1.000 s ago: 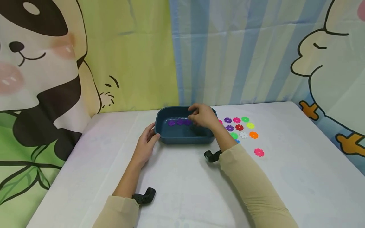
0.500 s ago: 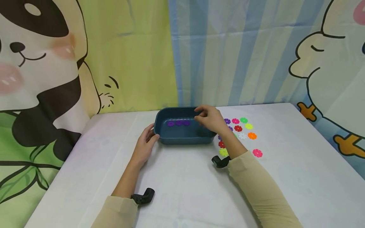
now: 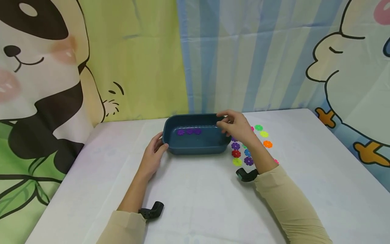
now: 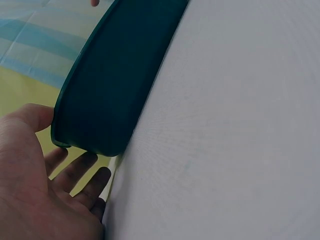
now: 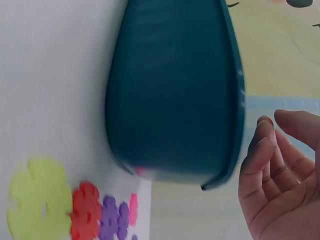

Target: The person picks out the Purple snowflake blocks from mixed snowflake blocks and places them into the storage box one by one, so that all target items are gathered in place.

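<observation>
A dark teal rectangular plastic tray (image 3: 198, 150) stands on the white table. Inside lie 3 purple flower-shaped plastic discs (image 3: 189, 131) in a row. My left hand (image 3: 151, 157) holds the tray's left end; in the left wrist view, its thumb lies at the rim and the fingertips touch the end wall. Over the right end of the tray hovers my right hand (image 3: 239, 127), fingers loosely bent. Nothing shows between its thumb and fingers (image 5: 257, 172) in the right wrist view. The right forearm hides part of the loose discs on the table.
Several loose discs lie right of the tray, among them yellow (image 3: 237, 162), red (image 3: 236, 153), orange (image 3: 267, 144) and green (image 3: 258, 127) ones. Each wrist wears a black camera mount (image 3: 152, 210). Behind the table hangs a printed curtain (image 3: 146, 61).
My right hand has moved right, from above the tray's middle to its right end, uncovering discs beside the tray. The left hand stays on the tray; the purple discs inside have not moved.
</observation>
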The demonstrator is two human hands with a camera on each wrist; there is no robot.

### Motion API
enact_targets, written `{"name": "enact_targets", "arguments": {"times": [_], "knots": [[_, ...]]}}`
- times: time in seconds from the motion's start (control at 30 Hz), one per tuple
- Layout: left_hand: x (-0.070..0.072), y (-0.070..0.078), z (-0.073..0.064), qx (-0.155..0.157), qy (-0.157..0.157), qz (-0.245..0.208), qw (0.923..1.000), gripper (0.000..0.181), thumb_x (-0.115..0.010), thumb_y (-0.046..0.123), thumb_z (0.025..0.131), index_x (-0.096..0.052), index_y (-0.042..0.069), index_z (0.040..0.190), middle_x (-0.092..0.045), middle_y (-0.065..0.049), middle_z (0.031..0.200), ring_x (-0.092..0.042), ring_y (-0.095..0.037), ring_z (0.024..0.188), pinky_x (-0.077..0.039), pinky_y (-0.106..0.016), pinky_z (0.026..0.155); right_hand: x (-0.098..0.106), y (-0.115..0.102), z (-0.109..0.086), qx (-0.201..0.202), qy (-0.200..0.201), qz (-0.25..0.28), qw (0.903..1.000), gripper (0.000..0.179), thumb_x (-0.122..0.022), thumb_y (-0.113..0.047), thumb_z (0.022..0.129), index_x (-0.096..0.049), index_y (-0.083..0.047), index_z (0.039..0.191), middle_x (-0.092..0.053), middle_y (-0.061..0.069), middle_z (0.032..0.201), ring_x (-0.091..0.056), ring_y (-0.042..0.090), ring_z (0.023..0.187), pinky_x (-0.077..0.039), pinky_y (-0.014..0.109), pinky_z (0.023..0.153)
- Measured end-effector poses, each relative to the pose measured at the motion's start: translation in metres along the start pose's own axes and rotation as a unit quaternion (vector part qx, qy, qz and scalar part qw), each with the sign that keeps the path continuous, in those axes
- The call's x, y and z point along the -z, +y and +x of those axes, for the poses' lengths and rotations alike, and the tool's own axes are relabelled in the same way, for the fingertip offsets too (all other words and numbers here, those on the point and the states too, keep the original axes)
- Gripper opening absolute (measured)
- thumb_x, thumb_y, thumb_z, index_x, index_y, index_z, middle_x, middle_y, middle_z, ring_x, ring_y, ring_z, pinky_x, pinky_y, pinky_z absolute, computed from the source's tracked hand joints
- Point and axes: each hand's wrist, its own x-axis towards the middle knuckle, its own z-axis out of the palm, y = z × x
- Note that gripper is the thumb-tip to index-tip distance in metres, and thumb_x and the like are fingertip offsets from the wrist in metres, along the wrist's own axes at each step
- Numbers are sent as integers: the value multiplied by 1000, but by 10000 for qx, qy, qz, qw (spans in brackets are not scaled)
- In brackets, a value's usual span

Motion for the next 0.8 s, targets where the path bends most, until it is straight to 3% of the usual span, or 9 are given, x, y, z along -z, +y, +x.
{"name": "enact_targets", "arguments": {"times": [0.2, 0.4, 0.57, 0.8], "knots": [[1, -1, 1, 21, 30, 57, 10000, 58, -55, 26, 107, -35, 19, 161, -51, -15, 155, -47, -29, 146, -32, -47, 125, 12, 0, -10, -83, 117, -200, 9997, 40, -68, -23, 100, -62, -14, 139, -72, 16, 107, -69, 29, 82, -61, 32, 71], [1, -2, 1, -14, 51, 81, 10000, 58, -55, 26, 107, -35, 19, 161, -52, -15, 155, -47, -29, 146, -33, -47, 124, 20, 5, -22, -221, -10, -314, 9993, 42, -69, -24, 99, -61, -12, 138, -72, 17, 106, -69, 39, 86, -62, 43, 76], [1, -4, 2, -23, 16, 38, 10000, 58, -54, 26, 107, -34, 18, 161, -51, -16, 156, -47, -29, 146, -33, -47, 125, 26, 13, -33, -287, -138, -507, 9982, 41, -69, -23, 99, -61, -11, 138, -71, 22, 107, -67, 43, 85, -62, 43, 74], [2, -6, 3, -16, 18, 86, 10000, 59, -53, 25, 107, -33, 18, 162, -50, -16, 157, -46, -29, 146, -32, -48, 125, 36, 26, -45, -518, -101, -879, 9947, 45, -72, -26, 97, -61, -13, 138, -70, 14, 109, -72, 35, 86, -63, 38, 74]]}}
